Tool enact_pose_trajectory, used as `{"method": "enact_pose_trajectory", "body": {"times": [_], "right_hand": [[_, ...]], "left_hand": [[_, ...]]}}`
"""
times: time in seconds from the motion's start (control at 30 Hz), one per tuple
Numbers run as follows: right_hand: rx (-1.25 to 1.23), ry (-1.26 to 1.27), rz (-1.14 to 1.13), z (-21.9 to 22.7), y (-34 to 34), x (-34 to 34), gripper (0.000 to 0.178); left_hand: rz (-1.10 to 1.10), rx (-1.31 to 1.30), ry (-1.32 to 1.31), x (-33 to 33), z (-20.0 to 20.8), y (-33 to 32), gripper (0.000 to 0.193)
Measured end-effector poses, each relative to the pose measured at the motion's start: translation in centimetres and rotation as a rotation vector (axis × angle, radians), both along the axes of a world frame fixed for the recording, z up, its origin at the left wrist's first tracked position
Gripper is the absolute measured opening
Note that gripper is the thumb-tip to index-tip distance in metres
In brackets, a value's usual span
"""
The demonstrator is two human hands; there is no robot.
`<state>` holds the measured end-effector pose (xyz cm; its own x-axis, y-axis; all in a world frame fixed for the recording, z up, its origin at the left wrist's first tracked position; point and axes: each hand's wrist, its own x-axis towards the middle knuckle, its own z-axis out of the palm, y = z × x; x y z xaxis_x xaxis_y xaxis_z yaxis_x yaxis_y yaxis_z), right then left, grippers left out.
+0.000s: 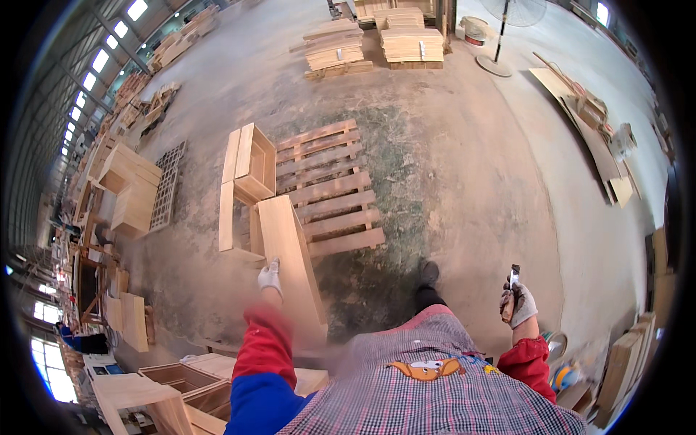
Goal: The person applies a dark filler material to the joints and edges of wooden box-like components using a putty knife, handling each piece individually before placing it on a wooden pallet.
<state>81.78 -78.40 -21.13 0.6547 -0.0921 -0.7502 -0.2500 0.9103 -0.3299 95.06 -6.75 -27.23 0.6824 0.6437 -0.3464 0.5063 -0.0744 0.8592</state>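
My left hand [270,277], in a whitish glove, grips the left edge of a long pale wooden box [288,243]. The box's far end is beside the other drawer-like boxes, and its near end is blurred. My right hand [518,303], in a stained glove, is closed round a short hand tool [514,275] with a brownish handle and a metal, dark-tipped end; its exact kind is unclear. It is held out to the right, away from the boxes. Open wooden boxes [255,163] stand at the left edge of a slatted pallet [333,194].
More wooden boxes [190,380] stand close by at lower left, with others [134,190] farther left. Stacked boards [412,45] and a floor fan [495,67] are at the back. Sheets [580,119] lie at right; planks [623,362] stand at lower right.
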Motion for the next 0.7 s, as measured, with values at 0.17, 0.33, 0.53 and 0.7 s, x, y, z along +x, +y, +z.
{"method": "enact_pose_trajectory", "body": {"times": [0.17,0.33,0.53,0.7], "right_hand": [[-0.054,-0.001,0.079,0.1,-5.0,18.6,0.019],[-0.145,-0.218,0.397,2.9,-1.7,41.3,0.025],[-0.075,-0.31,0.674,2.2,3.2,61.5,0.025],[-0.015,-0.095,0.611,1.6,-0.5,74.9,0.023]], "left_hand": [[-0.158,0.392,0.337,6.5,-3.1,-2.6,0.044],[-0.07,0.24,0.237,11.2,-8.6,-8.4,0.062],[-0.217,0.532,0.806,24.7,-11.6,-14.6,0.041],[0.231,0.395,0.58,38.2,-12.2,-18.8,0.066]]}}
